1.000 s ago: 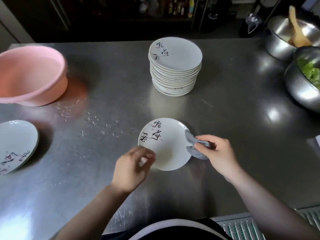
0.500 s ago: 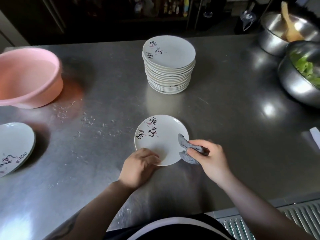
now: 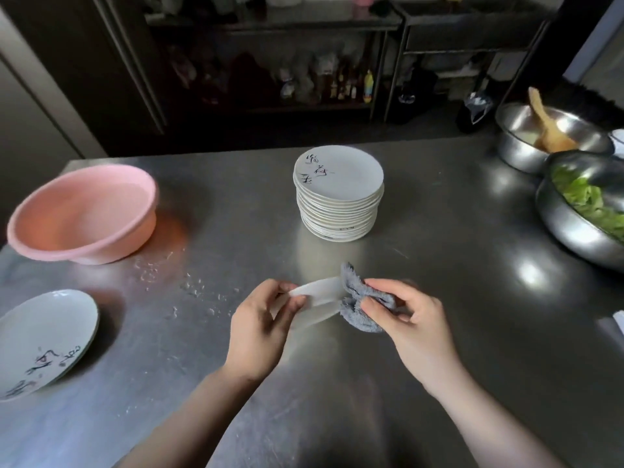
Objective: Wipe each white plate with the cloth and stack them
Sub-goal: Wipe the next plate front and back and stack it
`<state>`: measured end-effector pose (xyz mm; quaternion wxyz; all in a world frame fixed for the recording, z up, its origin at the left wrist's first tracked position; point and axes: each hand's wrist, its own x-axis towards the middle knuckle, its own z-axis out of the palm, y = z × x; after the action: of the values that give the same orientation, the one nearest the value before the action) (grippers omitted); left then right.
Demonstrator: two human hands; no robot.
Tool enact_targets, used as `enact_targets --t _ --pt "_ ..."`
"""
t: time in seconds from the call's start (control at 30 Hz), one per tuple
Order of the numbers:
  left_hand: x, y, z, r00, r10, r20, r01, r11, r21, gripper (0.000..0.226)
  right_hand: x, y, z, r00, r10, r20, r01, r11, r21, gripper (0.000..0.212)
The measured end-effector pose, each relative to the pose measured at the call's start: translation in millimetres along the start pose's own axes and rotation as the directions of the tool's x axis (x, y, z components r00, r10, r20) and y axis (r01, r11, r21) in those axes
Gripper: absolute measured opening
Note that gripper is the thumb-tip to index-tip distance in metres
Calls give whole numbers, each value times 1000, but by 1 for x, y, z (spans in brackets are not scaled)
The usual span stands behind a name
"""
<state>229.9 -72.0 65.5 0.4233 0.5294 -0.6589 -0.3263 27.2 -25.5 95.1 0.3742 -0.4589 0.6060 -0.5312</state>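
Grey cloth [image 3: 363,300], pink basin [image 3: 81,214], black-lettered white plates [image 3: 339,194].

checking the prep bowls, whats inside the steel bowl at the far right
Green leafy vegetables fill the visible part of the steel bowl. Its right side runs out of frame, and whatever lies under the leaves is covered.

Counter [image 3: 439,332]: brushed steel, glossy. Plates [image 3: 338,184]: glazed, smooth white ceramic look. Cloth [image 3: 358,298]: grey, fuzzy terry. Basin [image 3: 81,214]: matt pink plastic. Bowls [image 3: 520,143]: shiny metal.
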Motion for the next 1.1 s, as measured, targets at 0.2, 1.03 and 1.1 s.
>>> enact_targets --t 0.2,1.03,1.1 --pt "16 51 -27 994 -105 -36 76 882 -465 1 13 -44 8 993 -121 4 121 992 28 25" --pt "76 130 -65 965 -211 -153 3 596 -803 12 77 -180 62 669 -738 93 692 572 -441 23" --pt "77 130 -68 967 -206 -149 -2 581 -814 13 69 -181 70 580 -793 186 764 450 -462 22"
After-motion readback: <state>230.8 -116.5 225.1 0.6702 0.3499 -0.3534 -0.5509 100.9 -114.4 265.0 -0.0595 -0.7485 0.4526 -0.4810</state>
